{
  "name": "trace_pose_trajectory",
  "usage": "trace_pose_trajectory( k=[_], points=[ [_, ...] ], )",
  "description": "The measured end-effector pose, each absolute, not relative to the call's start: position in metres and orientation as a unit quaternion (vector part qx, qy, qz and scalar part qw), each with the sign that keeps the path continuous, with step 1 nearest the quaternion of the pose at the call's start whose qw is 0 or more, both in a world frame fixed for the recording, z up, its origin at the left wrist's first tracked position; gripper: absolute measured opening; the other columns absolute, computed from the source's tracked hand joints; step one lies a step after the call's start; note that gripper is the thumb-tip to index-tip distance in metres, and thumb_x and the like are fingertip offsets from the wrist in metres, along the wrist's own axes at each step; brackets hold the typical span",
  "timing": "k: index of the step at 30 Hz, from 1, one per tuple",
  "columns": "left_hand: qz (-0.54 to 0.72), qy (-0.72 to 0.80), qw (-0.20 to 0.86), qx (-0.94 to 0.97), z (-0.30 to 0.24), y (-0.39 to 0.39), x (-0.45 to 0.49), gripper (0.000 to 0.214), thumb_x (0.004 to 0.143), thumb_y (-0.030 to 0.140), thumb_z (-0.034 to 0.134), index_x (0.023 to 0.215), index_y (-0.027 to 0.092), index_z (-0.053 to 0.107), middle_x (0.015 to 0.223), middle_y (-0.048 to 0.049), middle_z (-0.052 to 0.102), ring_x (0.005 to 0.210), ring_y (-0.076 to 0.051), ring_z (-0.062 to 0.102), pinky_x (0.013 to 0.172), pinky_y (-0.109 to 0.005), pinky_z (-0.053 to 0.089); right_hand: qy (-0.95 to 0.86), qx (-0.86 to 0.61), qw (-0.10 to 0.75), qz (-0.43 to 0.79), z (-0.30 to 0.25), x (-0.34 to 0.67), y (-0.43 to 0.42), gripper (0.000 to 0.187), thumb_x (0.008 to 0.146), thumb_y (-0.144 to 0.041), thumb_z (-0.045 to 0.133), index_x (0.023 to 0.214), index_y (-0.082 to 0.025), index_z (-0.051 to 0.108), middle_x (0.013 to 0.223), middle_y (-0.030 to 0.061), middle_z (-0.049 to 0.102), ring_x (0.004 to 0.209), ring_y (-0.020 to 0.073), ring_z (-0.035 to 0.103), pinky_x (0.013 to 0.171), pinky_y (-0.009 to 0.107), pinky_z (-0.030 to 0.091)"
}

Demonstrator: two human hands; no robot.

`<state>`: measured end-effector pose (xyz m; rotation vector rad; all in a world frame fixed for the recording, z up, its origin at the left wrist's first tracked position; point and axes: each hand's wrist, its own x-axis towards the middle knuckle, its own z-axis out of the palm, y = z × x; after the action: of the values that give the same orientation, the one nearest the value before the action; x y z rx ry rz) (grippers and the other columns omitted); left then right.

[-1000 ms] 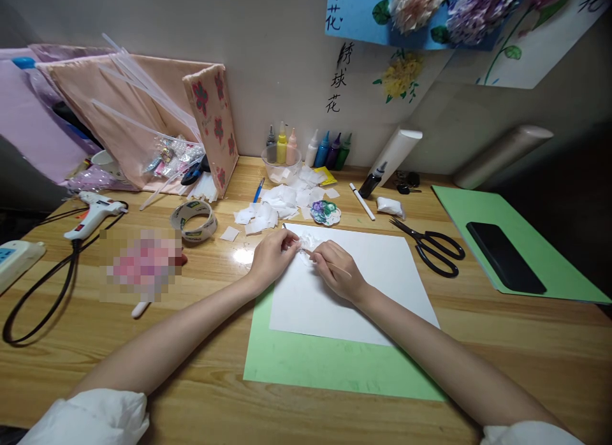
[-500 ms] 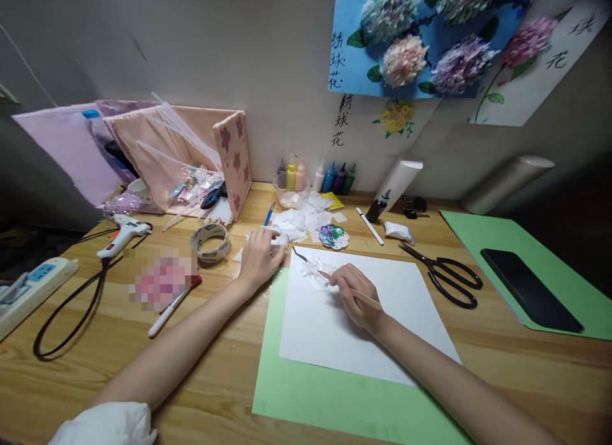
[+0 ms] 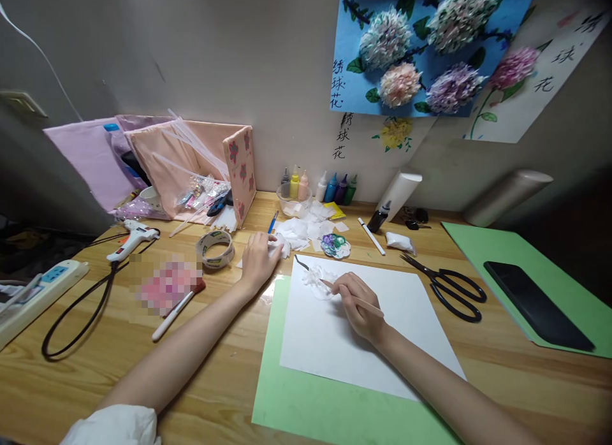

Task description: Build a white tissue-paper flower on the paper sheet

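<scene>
Head view: your left hand (image 3: 259, 261) has shifted off the white petals (image 3: 313, 284) to paper scraps (image 3: 285, 247), half-curled, grip unclear; your right hand (image 3: 357, 303) pinches the pencil (image 3: 369, 306), alone at the petals.

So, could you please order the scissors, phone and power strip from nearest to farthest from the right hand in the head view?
1. Scissors, just right of the white paper.
2. Phone, farther right on green card.
3. Power strip, at the far left.

The light-brown wood-grained desk (image 3: 210, 400) carries a flat pale-green sheet (image 3: 335, 408), black looped-handle scissors (image 3: 433, 274), a ring-shaped roll of tape (image 3: 217, 261), a white glue gun (image 3: 134, 237) with black cable, thin white paper scraps (image 3: 295, 232) and a slim white pen (image 3: 371, 236).
</scene>
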<state>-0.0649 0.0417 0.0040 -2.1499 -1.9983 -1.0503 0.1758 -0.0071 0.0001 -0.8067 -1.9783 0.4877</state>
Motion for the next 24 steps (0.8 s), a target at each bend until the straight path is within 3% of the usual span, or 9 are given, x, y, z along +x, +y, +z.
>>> trace_pose_trajectory(
  k=[3, 6, 11, 17, 21, 24],
  points=[
    [-0.336, -0.646, 0.021, -0.686, 0.003, 0.048, -0.059, 0.020, 0.082, 0.037, 0.053, 0.090, 0.019, 0.056, 0.092, -0.0076, 0.058, 0.089, -0.023, 0.051, 0.076, -0.033, 0.040, -0.804, -0.329, 0.453, 0.202, 0.000, 0.174, -0.007, 0.023, 0.092, -0.017, 0.032, 0.078, -0.021, 0.050, 0.069, 0.0030, 0.052, 0.066, 0.0175, 0.049, 0.062, 0.034, 0.040],
    [-0.342, -0.654, 0.027, -0.674, 0.003, 0.055, -0.057, 0.015, 0.086, 0.030, 0.047, 0.086, 0.018, 0.056, 0.091, -0.0079, 0.058, 0.089, -0.023, 0.050, 0.077, -0.034, 0.039, -0.800, -0.329, 0.459, 0.204, -0.001, 0.174, -0.007, 0.023, 0.092, -0.018, 0.032, 0.078, -0.021, 0.050, 0.069, 0.0030, 0.053, 0.066, 0.0174, 0.049, 0.062, 0.034, 0.040],
    [-0.427, -0.629, -0.004, -0.650, 0.007, 0.053, -0.060, 0.015, 0.089, 0.028, 0.043, 0.085, 0.019, 0.054, 0.089, -0.0063, 0.059, 0.088, -0.020, 0.051, 0.081, -0.033, 0.039, -0.778, -0.349, 0.475, 0.217, -0.001, 0.176, -0.007, 0.026, 0.093, -0.021, 0.031, 0.076, -0.021, 0.051, 0.069, 0.0027, 0.053, 0.066, 0.0171, 0.051, 0.063, 0.033, 0.040],
    [-0.476, -0.544, -0.151, -0.674, 0.015, 0.030, -0.047, 0.013, 0.086, 0.030, 0.049, 0.081, 0.020, 0.055, 0.084, -0.0022, 0.061, 0.084, -0.015, 0.054, 0.075, -0.028, 0.041, -0.725, -0.395, 0.500, 0.263, 0.001, 0.180, -0.006, 0.028, 0.094, -0.027, 0.031, 0.076, -0.020, 0.052, 0.068, 0.0025, 0.054, 0.065, 0.0164, 0.052, 0.063, 0.032, 0.042],
    [-0.415, -0.429, -0.288, -0.749, 0.019, 0.007, -0.026, 0.015, 0.085, 0.030, 0.051, 0.078, 0.019, 0.059, 0.081, -0.0025, 0.063, 0.078, -0.014, 0.055, 0.069, -0.026, 0.041, -0.689, -0.411, 0.530, 0.274, -0.001, 0.184, -0.004, 0.028, 0.093, -0.029, 0.033, 0.074, -0.021, 0.051, 0.066, 0.0012, 0.053, 0.062, 0.0154, 0.051, 0.060, 0.030, 0.041],
    [-0.347, -0.365, -0.329, -0.799, 0.018, -0.003, -0.016, 0.015, 0.086, 0.029, 0.051, 0.080, 0.019, 0.060, 0.081, -0.0031, 0.064, 0.080, -0.014, 0.056, 0.074, -0.026, 0.042, -0.679, -0.406, 0.546, 0.274, -0.003, 0.185, -0.004, 0.027, 0.093, -0.030, 0.033, 0.074, -0.021, 0.050, 0.065, 0.0007, 0.052, 0.060, 0.0150, 0.050, 0.058, 0.030, 0.040]
  ],
)
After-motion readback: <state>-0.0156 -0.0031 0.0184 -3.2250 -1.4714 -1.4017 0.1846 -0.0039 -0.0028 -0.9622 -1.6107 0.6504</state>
